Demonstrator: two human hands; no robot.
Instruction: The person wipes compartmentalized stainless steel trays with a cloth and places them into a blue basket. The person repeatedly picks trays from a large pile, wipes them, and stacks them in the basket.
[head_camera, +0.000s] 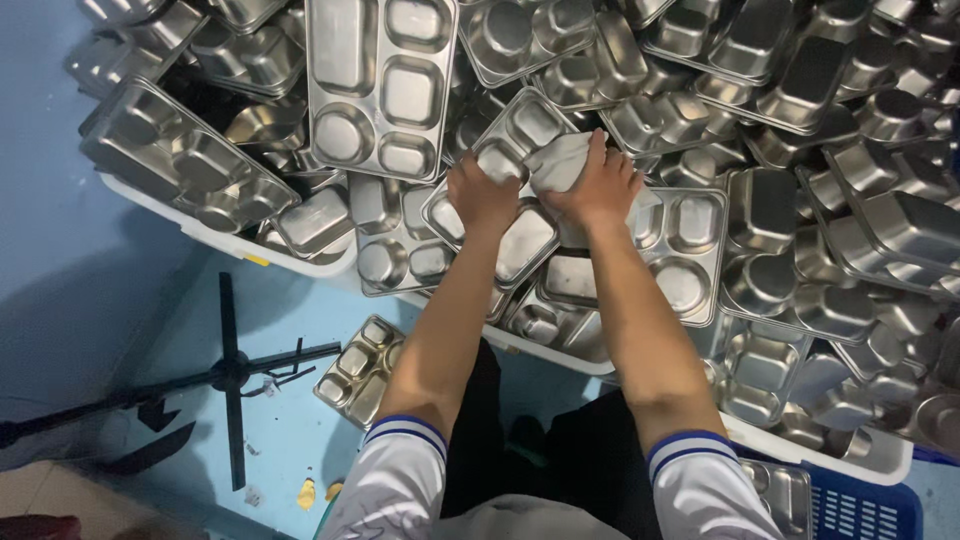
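Steel compartment tray (505, 190), shiny and rectangular with several pressed wells, lies tilted on top of a heap of like trays, and we find both hands on it. Our left hand (483, 196) has its fingers curled over the tray's near edge, gripping it. Our right hand (603, 185) presses a crumpled pale grey cloth (556, 163) against the tray's upper right part, fingers closed around the cloth. The two hands sit just beside each other.

Around them, the heap of stainless trays (800, 150) fills the upper view, stacked at all angles in white plastic tubs (215, 238). One large tray (380, 85) lies flat and face up above the left hand. A blue slotted crate (865, 510) shows at the lower right. The floor (90, 280) is blue; a single tray (360, 370) lies on it, near a black tripod stand (230, 375).

Both forearms reach forward, bare, nearly parallel, from white sleeves with blue-striped cuffs (405, 428).
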